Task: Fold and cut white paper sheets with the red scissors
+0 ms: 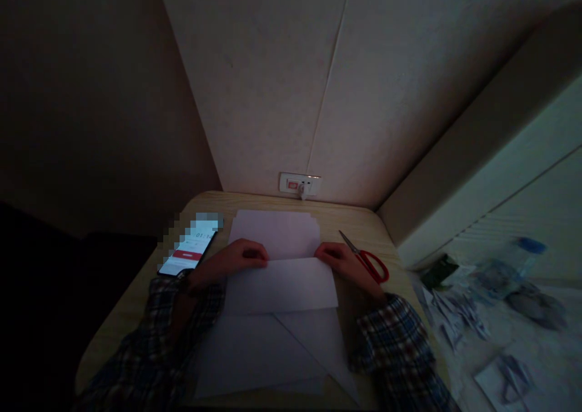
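Observation:
A folded white sheet of paper (282,288) lies across the middle of the small table, its upper edge running between my two hands. My left hand (239,259) is closed, thumb and fingers pinched at that edge on the left. At the right end of the same edge, my right hand (348,263) pinches the paper too. Beyond the folded sheet lies more white paper (277,233). Closer to me, other loose white sheets (259,351) overlap on the tabletop. Red-handled scissors (375,266) rest beside my right hand, partly behind it.
A lit phone (191,248) lies on the wooden table (127,315) at the left. A wall socket (300,185) with a plug is behind the table. Lower down on the right are a clear bottle with a blue cap (531,245), folded paper pieces (457,315) and a dark green packet (440,271).

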`<control>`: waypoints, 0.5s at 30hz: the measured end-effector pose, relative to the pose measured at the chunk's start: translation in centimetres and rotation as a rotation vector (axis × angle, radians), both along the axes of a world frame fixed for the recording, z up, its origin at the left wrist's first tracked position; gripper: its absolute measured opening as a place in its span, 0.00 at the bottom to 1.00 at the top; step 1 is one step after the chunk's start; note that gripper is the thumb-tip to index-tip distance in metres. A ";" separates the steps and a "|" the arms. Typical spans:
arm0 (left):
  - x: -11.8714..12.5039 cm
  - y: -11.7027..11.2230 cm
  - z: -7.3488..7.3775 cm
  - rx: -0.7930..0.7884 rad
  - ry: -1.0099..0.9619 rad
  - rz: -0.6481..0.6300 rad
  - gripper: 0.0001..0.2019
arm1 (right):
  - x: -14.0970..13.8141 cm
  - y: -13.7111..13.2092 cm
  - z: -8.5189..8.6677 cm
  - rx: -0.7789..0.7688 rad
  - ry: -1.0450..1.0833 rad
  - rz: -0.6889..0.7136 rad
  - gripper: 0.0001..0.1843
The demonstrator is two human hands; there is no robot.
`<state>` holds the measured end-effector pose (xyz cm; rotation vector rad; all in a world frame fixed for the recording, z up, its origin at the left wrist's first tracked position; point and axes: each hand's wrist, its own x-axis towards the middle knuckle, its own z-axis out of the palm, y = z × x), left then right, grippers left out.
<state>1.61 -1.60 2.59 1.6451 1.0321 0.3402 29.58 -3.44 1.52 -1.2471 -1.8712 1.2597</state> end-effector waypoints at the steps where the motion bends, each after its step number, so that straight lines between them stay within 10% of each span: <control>1: 0.0 0.0 0.0 0.002 0.000 -0.003 0.10 | 0.0 0.0 0.0 -0.002 0.001 0.001 0.12; 15: 0.0 0.0 -0.1 0.041 0.021 -0.019 0.10 | -0.1 -0.1 0.0 -0.028 0.004 -0.013 0.12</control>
